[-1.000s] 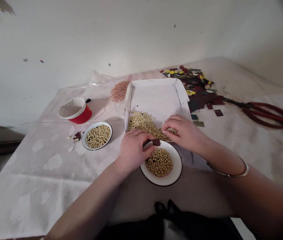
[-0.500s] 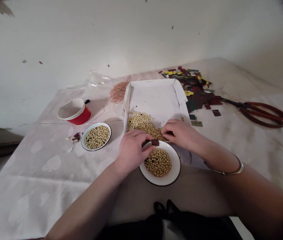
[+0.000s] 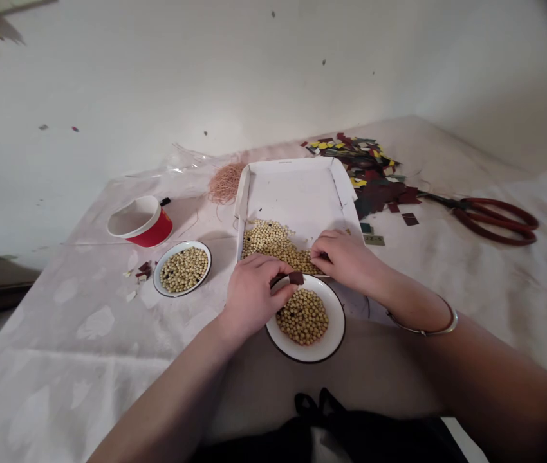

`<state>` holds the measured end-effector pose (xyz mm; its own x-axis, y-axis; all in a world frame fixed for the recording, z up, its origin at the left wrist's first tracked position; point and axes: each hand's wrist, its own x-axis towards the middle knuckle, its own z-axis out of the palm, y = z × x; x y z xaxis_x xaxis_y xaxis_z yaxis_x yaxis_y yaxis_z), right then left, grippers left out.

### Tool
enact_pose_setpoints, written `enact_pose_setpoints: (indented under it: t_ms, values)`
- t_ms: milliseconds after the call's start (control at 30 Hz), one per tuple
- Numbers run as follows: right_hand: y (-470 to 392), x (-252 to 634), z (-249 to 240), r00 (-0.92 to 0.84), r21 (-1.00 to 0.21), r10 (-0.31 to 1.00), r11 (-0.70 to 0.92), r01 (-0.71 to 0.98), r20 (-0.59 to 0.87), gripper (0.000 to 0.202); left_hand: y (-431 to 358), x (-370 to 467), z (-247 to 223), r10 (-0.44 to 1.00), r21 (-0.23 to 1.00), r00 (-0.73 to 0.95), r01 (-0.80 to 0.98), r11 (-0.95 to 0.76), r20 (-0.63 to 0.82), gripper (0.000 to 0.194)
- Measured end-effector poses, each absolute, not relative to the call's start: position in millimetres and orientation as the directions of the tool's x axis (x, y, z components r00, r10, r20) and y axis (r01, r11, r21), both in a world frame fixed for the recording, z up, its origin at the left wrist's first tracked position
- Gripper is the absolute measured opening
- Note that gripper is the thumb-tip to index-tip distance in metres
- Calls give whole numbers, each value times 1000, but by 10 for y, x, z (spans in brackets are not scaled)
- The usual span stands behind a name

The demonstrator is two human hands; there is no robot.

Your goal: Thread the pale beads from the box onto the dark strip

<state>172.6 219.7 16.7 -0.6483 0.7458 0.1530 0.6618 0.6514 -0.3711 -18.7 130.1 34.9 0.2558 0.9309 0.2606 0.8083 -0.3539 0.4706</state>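
Observation:
My left hand [image 3: 257, 289] is closed, pinching a small dark maroon square [image 3: 296, 278] between thumb and finger above the rim of a white dish [image 3: 334, 328]. Round tan beads [image 3: 302, 316], a few of them dark, lie in that dish. Just beyond it, my right hand [image 3: 338, 256] has its fingers curled together at the beads [image 3: 271, 241] heaped in the near part of a white cardboard tray [image 3: 297, 193]. What those fingertips hold, if anything, is hidden.
Left of the tray are a smaller dish of beads [image 3: 183, 270], a red-and-white paper tub [image 3: 150, 228] and a bundle of pinkish strings [image 3: 225, 183]. To the right lie red-handled scissors [image 3: 495, 222] beside a pile of coloured pieces [image 3: 374, 193]. A wall stands behind.
The whole view has shifted slightly, so everything sits a little lower and further left. Both hands keep nearly the same place and pose, and the maroon square stays in my left hand.

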Motion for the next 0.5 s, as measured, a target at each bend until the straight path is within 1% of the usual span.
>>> enact_pose_setpoints:
  t_ms: [67,133,200,267,367,500]
  values:
    - [2172,1726,204,-633,-436,739,661,611,232,10,1301,-190,346,930,469,254,808,-355,267,15]
    - [2110,1707,273,-626,-529,715,678,511,311,8,1300,-195,339,929,467,254,808,-357,271,15]
    - [2021,1669,346,-648,-586,671,704,402,360,8,1298,-200,331,925,467,261,804,-367,277,15]
    - [1935,1620,392,-688,-578,612,744,335,389,9,1297,-204,323,919,457,271,805,-379,286,15]
    - [1876,1561,385,-760,-533,544,786,313,356,9,1300,-210,313,916,431,272,818,-381,294,15]
    - [1911,1547,325,-764,-489,560,789,372,321,9,1303,-219,299,916,441,275,811,-384,293,18]
